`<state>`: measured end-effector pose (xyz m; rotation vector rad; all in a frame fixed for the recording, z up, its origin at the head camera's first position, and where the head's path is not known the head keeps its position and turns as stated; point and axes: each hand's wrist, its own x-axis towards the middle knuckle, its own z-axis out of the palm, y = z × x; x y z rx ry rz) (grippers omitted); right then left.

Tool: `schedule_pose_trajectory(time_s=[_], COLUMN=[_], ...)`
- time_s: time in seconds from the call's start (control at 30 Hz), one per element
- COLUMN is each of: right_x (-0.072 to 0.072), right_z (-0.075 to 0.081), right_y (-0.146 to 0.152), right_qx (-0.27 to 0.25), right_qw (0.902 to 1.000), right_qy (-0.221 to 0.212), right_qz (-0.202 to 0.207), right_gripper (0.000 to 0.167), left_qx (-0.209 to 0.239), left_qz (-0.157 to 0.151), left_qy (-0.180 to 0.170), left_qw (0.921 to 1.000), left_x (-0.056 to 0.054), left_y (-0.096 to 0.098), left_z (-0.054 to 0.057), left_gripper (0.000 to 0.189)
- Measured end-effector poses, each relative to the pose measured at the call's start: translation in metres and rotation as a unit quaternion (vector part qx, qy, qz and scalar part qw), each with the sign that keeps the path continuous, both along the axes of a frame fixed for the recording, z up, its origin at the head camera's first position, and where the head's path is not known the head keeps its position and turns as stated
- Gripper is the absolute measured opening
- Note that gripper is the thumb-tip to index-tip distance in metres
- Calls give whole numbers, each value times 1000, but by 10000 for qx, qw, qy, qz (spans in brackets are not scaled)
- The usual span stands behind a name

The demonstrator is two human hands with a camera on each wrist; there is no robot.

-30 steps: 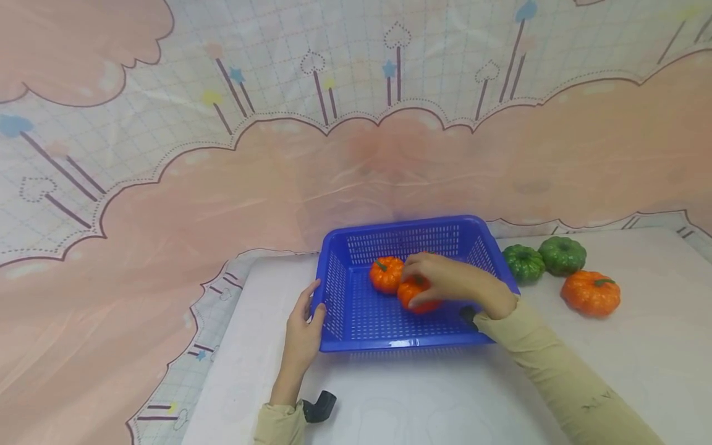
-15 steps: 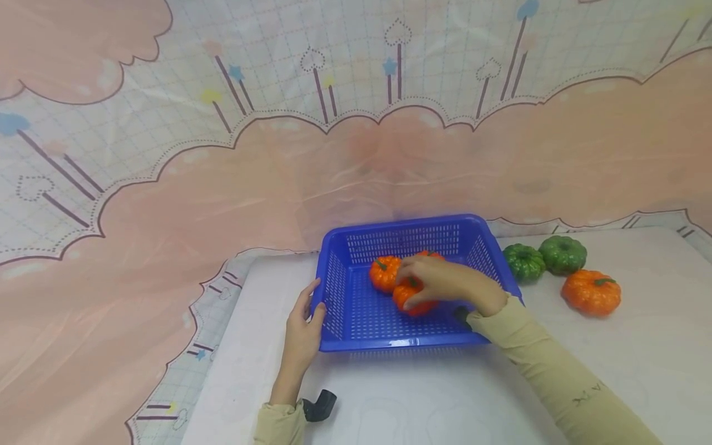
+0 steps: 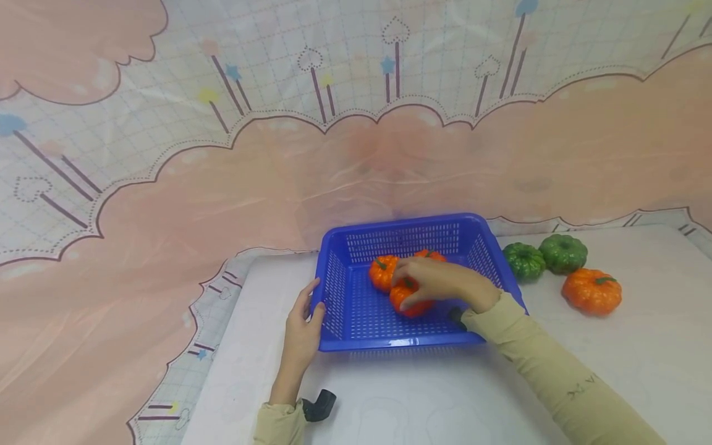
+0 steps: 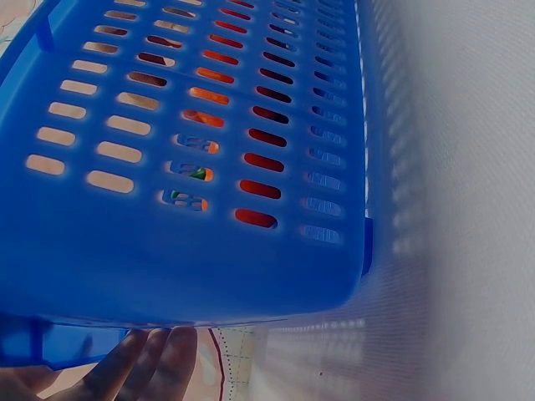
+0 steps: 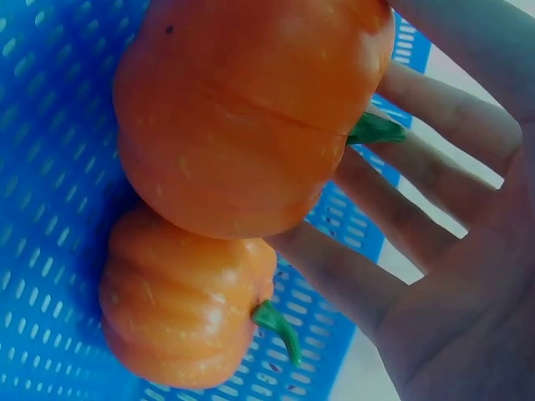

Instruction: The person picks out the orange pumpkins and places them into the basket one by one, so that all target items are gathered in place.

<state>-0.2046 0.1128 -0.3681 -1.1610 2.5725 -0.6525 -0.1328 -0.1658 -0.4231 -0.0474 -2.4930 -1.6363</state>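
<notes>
A blue perforated plastic basket (image 3: 384, 343) stands on the white table with three small orange pumpkins in it. My right hand (image 3: 431, 281) reaches over its right side and grips the nearest pumpkin (image 3: 410, 306), thumb on the near side and fingers across the top. Close beside that one sits a second pumpkin (image 3: 382, 274); the third pumpkin (image 3: 432, 254) is partly hidden behind my hand. In the right wrist view, the held pumpkin (image 5: 242, 117) touches another below it. My left hand (image 3: 303, 334) holds the basket's left rim; its fingers (image 4: 159, 363) show past the rim in the left wrist view.
Right of the basket lie two green pumpkins (image 3: 563, 254) side by side and one orange pumpkin (image 3: 592, 292). A patterned cloth (image 3: 356, 179) hangs behind the table. A black camera mount (image 3: 319, 406) sits at my left wrist.
My right hand has shifted slightly left with the gripped pumpkin, bringing the third pumpkin behind it into sight. My left hand and the basket have stayed put.
</notes>
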Motion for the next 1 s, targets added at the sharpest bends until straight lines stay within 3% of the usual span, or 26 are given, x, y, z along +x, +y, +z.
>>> schedule_pose_trajectory(time_s=[1.0], right_x=[-4], right_z=[-6], right_y=[-6], right_qx=[345], right_qw=[9993], right_qy=[-105], right_qz=[-33], right_gripper=[45], left_qx=[42], left_qz=[-3], left_qy=[-78], left_qw=[10000], left_x=[-1], left_y=[-1], left_z=[-1], left_gripper=[48])
